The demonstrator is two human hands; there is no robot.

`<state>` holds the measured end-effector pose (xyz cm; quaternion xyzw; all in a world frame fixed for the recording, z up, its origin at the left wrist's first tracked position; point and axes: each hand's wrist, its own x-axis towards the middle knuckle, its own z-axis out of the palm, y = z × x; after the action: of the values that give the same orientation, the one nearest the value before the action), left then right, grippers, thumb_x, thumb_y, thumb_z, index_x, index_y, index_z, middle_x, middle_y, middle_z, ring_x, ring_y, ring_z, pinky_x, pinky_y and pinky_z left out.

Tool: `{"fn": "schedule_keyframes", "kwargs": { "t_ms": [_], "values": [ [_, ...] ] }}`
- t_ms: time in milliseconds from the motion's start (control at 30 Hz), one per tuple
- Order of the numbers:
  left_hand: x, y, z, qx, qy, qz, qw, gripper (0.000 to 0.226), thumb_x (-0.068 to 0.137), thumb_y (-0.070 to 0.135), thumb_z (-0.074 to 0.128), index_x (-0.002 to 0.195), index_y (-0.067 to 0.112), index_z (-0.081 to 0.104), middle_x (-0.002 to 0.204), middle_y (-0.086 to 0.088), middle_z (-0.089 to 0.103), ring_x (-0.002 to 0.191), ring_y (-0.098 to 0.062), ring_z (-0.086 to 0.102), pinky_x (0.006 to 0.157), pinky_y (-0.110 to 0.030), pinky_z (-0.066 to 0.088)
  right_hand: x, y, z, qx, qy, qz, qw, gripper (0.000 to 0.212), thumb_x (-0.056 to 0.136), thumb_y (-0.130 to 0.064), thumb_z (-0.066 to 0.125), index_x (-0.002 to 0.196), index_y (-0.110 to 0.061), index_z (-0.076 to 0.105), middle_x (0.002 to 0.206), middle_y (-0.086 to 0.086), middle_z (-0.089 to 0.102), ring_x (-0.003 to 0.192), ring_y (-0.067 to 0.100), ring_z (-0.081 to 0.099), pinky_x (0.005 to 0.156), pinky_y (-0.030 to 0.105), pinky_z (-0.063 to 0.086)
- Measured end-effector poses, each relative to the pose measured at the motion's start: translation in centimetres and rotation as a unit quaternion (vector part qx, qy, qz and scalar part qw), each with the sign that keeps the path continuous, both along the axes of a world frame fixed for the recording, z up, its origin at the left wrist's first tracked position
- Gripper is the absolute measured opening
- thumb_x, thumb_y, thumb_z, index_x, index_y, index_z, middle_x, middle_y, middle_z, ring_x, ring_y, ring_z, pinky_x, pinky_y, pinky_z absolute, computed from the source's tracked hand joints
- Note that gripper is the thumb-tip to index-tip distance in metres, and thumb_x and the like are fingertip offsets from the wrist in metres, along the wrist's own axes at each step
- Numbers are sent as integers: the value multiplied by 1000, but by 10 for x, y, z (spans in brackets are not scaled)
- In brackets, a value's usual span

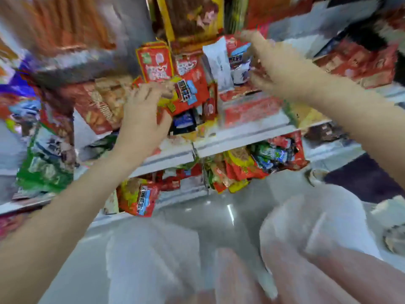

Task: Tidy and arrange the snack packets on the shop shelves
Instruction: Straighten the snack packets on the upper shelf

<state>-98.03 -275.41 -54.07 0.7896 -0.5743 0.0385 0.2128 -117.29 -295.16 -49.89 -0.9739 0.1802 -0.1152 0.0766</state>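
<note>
1. Spanning the whole view, white shop shelves run in tiers, tilted by the wide lens and blurred by motion; coloured snack packets crowd each tier.
2. Below the shelves lies a pale glossy floor, and pale, blurred fabric fills the bottom of the view.
3. Both bare forearms reach up from the lower corners toward the middle tier.
4. At far left, a green packet leans on a lower tier, near a blurred blue and purple one above it.
5. Left of centre on the middle tier stand tan and red packets with a snack picture on the front.
6. Right of centre, a long red box lies along the middle tier's front edge, under the right hand.
7. The left hand has its fingers curled round the lower left corner of a red packet with blue labels, which tilts out over the packets beneath it; this grip is closed on that packet.
8. The right hand reaches into the upright packets at the back of the tier, fingers bent against a red and blue packet; blur hides whether this grip pinches it or only touches it, so I cannot tell.
9. Just left of that hand a white packet stands upright.
10. Behind the left hand's packet a red packet with a yellow border stands upright.
11. On the tier below, a heap of red, green and yellow packets spills toward the edge, and 1 red packet lies lower left of it.
</note>
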Motion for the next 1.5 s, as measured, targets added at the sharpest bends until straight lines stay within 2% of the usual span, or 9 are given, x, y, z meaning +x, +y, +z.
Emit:
{"fn": "schedule_keyframes", "kwargs": {
  "t_ms": [133,233,400,567,733,1000,1133,1267,1500],
  "values": [
    [15,7,-24,-87,-25,35,995,33,73,20,47,99,9,64,114,-17,54,110,-34,50,95,-36,34,10,3,-21,-65,-49,25,996,63,85,-11,55,141,-7,27,112,24,52,101,38,47,83,44,41],
    [-22,25,-39,-183,52,133,973,34,75,22,47,99,7,64,118,-20,50,117,-35,44,101,-36,30,-14,38,-39,30,-144,-11,989,67,82,-28,55,139,-6,29,115,19,51,103,31,48,84,30,34],
    [-88,66,-73,12,19,95,995,26,87,16,53,111,9,58,132,-16,39,121,-36,36,99,-41,30,-89,94,-94,120,-15,-63,991,74,87,-27,62,145,-12,18,141,16,37,127,31,39,95,36,36],
    [-83,99,-90,140,46,46,988,27,90,15,49,116,11,53,126,-10,42,110,-31,48,91,-39,41,-100,107,-123,200,-9,-94,975,70,87,-31,61,143,-15,23,129,12,46,112,26,48,87,29,38],
    [-74,102,-140,287,14,8,958,47,90,20,50,134,11,38,130,-10,40,115,-29,49,91,-41,44,-94,104,-200,180,107,-93,973,78,81,-40,65,142,-15,23,132,15,39,123,35,35,102,42,32],
    [-61,90,-156,232,68,56,969,37,89,17,53,125,11,48,125,-10,44,113,-27,48,85,-30,38,-48,92,-265,-5,148,-153,977,51,90,-34,55,135,-13,41,132,13,50,117,33,48,93,41,40],
    [-74,73,-156,217,76,18,973,36,89,16,51,125,11,48,125,-9,45,111,-25,50,89,-31,40,-48,91,-263,3,30,-137,990,33,90,-5,48,117,-17,61,102,15,68,93,36,62,74,42,52],
    [-90,47,-156,178,116,20,977,38,88,16,54,125,13,49,125,-8,46,110,-26,52,88,-31,42,-60,94,-229,75,-189,-136,970,27,91,-5,50,114,-9,65,99,11,71,86,28,67,78,26,47],
    [-118,9,-180,210,56,-55,975,53,87,27,58,135,11,39,134,-13,39,122,-31,40,99,-39,39,-128,95,-204,46,-235,-162,957,27,92,-3,48,115,-2,60,107,14,68,93,27,65,80,12,35]
  ]
}}
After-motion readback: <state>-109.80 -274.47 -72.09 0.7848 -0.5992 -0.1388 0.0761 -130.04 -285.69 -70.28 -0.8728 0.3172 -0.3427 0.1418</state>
